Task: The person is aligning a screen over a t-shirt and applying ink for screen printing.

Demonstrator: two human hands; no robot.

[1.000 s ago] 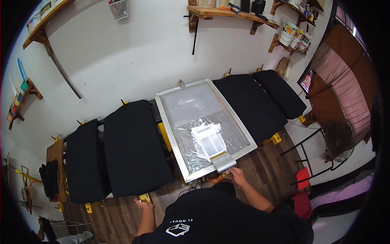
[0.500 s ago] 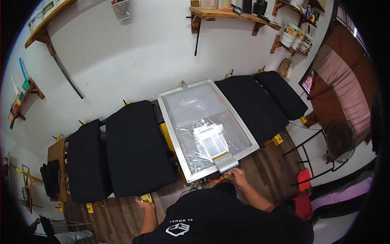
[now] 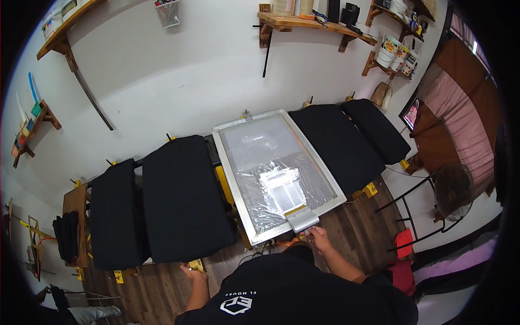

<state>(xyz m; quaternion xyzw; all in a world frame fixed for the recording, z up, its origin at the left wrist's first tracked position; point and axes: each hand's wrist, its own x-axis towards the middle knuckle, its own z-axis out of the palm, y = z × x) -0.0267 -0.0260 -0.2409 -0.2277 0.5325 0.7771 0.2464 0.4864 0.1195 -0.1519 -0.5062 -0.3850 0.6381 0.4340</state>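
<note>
A silver-framed printing screen [image 3: 320, 172] lies tilted across the middle of a row of black-covered boards. Clear film or mesh fills it, with a bright white patch near its front end. On the front edge of its frame rests a squeegee [image 3: 302, 221] with a grey metal handle and a yellowish blade. My right hand [image 3: 319, 240] is closed just below the squeegee; its grip is partly hidden. At the front end of the board left of the screen [image 3: 181, 206], my left hand [image 3: 196, 274] has bent fingers at a yellow metal bracket [image 3: 196, 265].
Another black-covered board [image 3: 116, 216] stands further left, and two more [image 3: 338, 143] lie right of the screen. Wooden shelves [image 3: 303, 23] hang on the white wall. A fan [image 3: 455, 189] and black metal rack are at the right. Another person's leg [image 3: 95, 314] shows lower left.
The whole view has shifted slightly, so the boards and shelves sit a little lower. Both hands, the screen and the squeegee keep their places relative to each other.
</note>
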